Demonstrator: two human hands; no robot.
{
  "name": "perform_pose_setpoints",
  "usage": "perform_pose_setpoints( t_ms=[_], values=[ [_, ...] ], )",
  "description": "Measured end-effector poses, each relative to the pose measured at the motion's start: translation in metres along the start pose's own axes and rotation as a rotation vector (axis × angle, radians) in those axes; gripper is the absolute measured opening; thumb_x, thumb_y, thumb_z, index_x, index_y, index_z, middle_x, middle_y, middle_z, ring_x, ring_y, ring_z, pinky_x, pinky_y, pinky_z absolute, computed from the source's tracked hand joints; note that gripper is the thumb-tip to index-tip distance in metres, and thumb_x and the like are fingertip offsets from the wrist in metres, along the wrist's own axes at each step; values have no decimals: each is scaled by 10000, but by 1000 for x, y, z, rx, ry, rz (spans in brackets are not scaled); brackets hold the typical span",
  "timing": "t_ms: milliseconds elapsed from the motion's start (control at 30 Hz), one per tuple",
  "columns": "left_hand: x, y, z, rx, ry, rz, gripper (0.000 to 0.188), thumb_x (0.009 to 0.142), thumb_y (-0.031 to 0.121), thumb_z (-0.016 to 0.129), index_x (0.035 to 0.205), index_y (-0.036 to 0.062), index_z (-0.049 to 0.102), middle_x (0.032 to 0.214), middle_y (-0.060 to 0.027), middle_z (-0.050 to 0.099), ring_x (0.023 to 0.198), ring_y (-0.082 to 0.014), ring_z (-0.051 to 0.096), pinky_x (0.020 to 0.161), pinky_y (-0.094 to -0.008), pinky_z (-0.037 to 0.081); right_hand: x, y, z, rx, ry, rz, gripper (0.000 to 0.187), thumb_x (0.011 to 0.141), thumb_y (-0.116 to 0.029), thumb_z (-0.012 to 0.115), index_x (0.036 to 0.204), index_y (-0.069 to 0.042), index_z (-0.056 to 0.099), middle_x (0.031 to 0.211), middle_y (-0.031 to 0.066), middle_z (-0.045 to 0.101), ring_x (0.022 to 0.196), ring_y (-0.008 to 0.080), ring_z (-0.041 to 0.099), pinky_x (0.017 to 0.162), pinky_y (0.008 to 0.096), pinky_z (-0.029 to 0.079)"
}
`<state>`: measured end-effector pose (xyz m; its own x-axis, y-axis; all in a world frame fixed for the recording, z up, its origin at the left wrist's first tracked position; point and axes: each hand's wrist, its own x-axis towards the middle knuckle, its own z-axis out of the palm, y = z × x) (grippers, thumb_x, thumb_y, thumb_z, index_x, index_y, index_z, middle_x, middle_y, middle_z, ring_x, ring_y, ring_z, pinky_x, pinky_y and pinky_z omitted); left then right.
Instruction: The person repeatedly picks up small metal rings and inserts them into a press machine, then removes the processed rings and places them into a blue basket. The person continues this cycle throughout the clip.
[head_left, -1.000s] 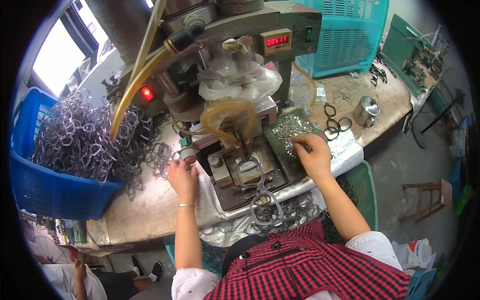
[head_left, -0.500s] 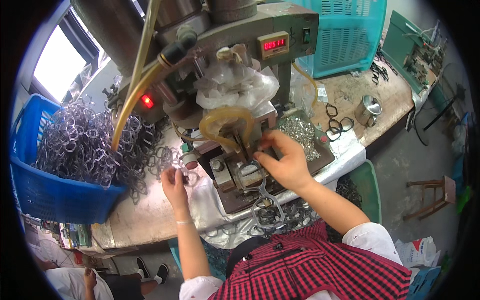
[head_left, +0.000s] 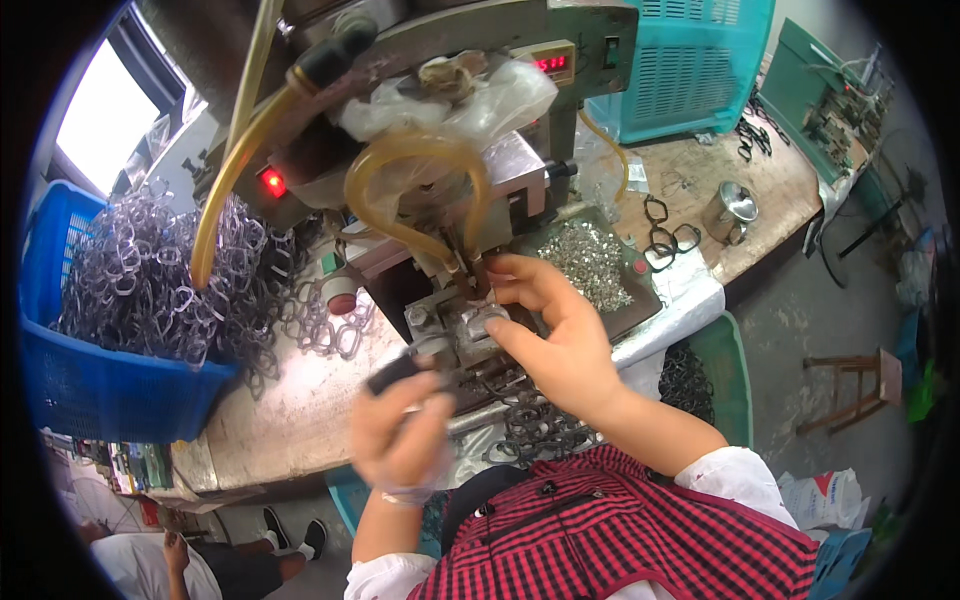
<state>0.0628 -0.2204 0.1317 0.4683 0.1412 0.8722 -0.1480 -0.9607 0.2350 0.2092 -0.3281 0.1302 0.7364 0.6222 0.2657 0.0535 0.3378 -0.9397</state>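
Observation:
My left hand (head_left: 400, 435) is smeared by motion in front of the press, left of its die. Its fingers are closed on a dark, blocky thing (head_left: 392, 374), too blurred to name. My right hand (head_left: 565, 345) reaches in from the right to the metal die (head_left: 468, 328). Its thumb rests by a shiny piece on the die, and its index finger is apart from the thumb, beside the tan air tubes (head_left: 455, 265). I cannot make out anything between them. Grey eyeglass frame fronts (head_left: 545, 425) lie in a heap below the die.
At left, a blue crate (head_left: 130, 385) overflows with clear eyeglass frames (head_left: 150, 285). A tray of metallic scraps (head_left: 590, 265), dark frames (head_left: 660, 235) and a metal cup (head_left: 730, 210) stand right of the press. A red button (head_left: 341, 300) sits left of the die. Another person's legs show at lower left.
My left hand has moved right from the tabletop to the press front, with the dark thing in it. The clear frame at the die is no longer seen there. My view has shifted slightly.

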Motion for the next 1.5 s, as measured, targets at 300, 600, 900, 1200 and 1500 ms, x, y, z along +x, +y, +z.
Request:
perform_pose_setpoints(
  t_ms=[300,600,900,1200,1500],
  values=[
    [-14,-1,62,28,-72,304,357,733,-9,755,1042,154,683,1085,-86,626,852,-287,613,739,-458,595,17,81,-126,-1295,159,-222,232,746,-136,765,972,-92,745,1253,206,609,1291,392,498,1033,467,439],
    [-21,-8,67,8,-33,349,362,701,-32,764,1008,148,695,1151,-87,589,872,-311,587,666,-432,572,20,86,-125,-1241,204,-363,112,721,-78,735,818,-48,688,1094,142,658,1170,355,585,897,460,496],
    [-95,-39,-6,616,-72,21,241,819,51,706,1052,111,699,1165,-135,670,1068,-326,640,984,-433,470,4,67,-122,-942,347,-327,75,776,-77,729,836,-48,695,803,81,706,762,269,664,713,389,505],
    [-55,-251,22,977,-289,-649,249,791,332,779,847,94,736,1000,-97,639,1008,-315,585,868,-448,474,16,65,-101,-764,250,-156,114,779,-37,712,893,-28,723,871,101,714,820,252,683,756,350,524],
    [-105,-241,1,469,-287,-955,237,766,248,779,794,23,711,753,-100,655,727,-246,629,685,-369,500,-23,42,-119,-620,319,-81,99,802,-19,712,900,-11,728,870,100,715,809,221,676,765,303,518]
  ],
)
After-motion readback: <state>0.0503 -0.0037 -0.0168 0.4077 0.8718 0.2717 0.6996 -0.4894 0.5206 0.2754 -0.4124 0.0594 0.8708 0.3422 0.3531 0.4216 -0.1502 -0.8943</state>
